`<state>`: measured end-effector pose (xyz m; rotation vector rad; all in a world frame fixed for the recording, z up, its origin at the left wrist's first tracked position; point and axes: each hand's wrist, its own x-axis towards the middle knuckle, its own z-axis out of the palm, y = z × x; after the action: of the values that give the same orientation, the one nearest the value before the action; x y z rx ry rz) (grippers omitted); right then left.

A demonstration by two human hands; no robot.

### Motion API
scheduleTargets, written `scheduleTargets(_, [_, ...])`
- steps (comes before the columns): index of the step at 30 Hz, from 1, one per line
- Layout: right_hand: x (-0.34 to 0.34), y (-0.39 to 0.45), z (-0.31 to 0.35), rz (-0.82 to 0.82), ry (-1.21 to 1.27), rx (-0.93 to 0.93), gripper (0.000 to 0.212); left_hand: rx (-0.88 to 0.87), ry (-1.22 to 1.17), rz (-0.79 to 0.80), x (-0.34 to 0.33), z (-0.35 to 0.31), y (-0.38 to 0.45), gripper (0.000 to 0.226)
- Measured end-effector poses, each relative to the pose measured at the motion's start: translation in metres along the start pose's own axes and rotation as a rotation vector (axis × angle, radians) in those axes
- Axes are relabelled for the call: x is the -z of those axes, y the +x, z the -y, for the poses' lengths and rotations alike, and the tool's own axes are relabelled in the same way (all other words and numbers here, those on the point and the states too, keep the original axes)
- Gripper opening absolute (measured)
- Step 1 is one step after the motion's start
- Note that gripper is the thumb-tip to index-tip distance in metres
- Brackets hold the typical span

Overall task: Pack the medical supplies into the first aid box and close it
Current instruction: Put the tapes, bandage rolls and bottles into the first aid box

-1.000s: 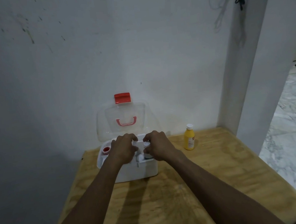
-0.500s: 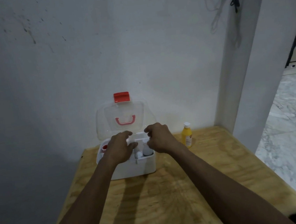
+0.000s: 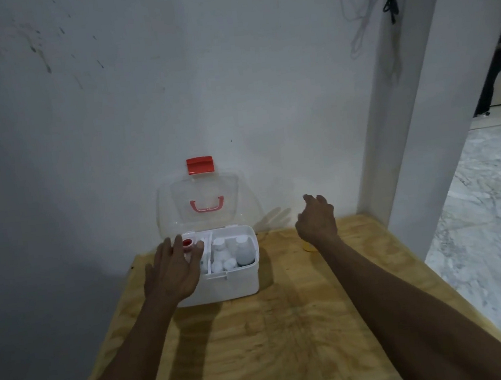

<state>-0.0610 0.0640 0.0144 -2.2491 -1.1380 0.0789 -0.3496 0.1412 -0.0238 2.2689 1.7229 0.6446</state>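
- White plastic first aid box [image 3: 222, 288] sits on the plywood surface [image 3: 288, 325] against the far wall; clear lid [image 3: 205, 200] stands upright, red latch [image 3: 199, 165] at its top.
- Right compartment holds several white bottles and rolls [image 3: 231, 252]; a red-capped container [image 3: 187, 243] sits in the left compartment.
- Left hand [image 3: 174, 273] lies over the box's left side, fingers spread loose, gripping nothing visible.
- Right hand [image 3: 317, 221] hangs well right of the box, fingers part-curled and apart, holding nothing. It covers the yellow bottle [image 3: 308, 248] (only a sliver of the base shows beneath the wrist).
- Step in hand, as judged: reaching for the last loose supply; box mostly packed, not yet closed.
- Next move calls for closing the fingers round the bottle, carrying it left into free space in the box, then lowering the lid and pressing the latch.
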Motion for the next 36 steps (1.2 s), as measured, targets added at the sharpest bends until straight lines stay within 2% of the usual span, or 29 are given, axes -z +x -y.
scheduleTargets(4, [-0.010,0.005,-0.009,0.011,0.018,-0.023,0.038,0.010,0.033,0.019,-0.004,-0.001,0.000,0.091])
scheduleTargets(11, [-0.017,0.004,-0.006,-0.068,0.069,0.054,0.032,0.055,0.085,0.073,-0.006,-0.005,-0.001,0.081])
scheduleTargets(13, [-0.009,0.004,0.008,-0.100,0.115,0.093,0.028,0.055,0.091,0.075,-0.007,-0.004,-0.001,0.081])
scheduleTargets(18, [0.029,0.003,0.068,-0.167,0.259,0.258,0.033,0.053,0.119,0.077,-0.008,-0.003,0.000,0.081])
scheduleTargets(25, [0.024,-0.007,0.118,-0.010,0.269,0.412,0.035,0.059,0.115,0.061,-0.008,-0.004,-0.002,0.077])
scheduleTargets(31, [-0.011,-0.010,0.117,0.149,0.200,0.408,0.040,0.057,0.102,0.053,-0.007,-0.005,-0.004,0.074])
scheduleTargets(36, [-0.029,-0.015,0.115,0.234,0.114,0.381,0.037,0.054,0.087,0.065,-0.005,-0.005,-0.005,0.073])
